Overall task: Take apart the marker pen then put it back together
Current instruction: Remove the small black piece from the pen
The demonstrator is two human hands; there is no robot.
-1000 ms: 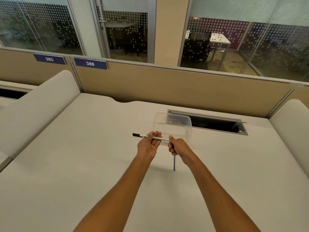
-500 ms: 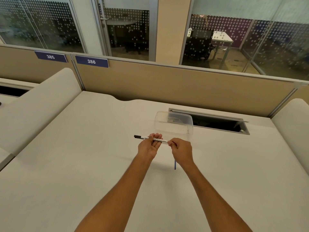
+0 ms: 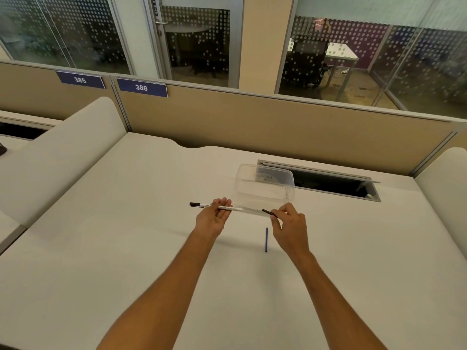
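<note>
My left hand [image 3: 214, 218] holds a thin white marker pen barrel [image 3: 217, 206] with a black end pointing left, level above the desk. My right hand [image 3: 288, 222] pinches a small dark piece [image 3: 268, 212] of the pen, pulled away to the right of the barrel's open end. A gap shows between the barrel and this piece. A thin blue stick [image 3: 266, 239] lies on the white desk [image 3: 126, 248] just below and between my hands.
A clear plastic container [image 3: 265, 183] stands on the desk just beyond my hands. Behind it is an open cable slot [image 3: 328, 184] in the desk. A tan partition [image 3: 252, 122] runs along the back, with padded side dividers left and right.
My hands were close together on the pen. My right hand has moved right, drawing a dark piece out of the barrel, which stays in my left hand.
</note>
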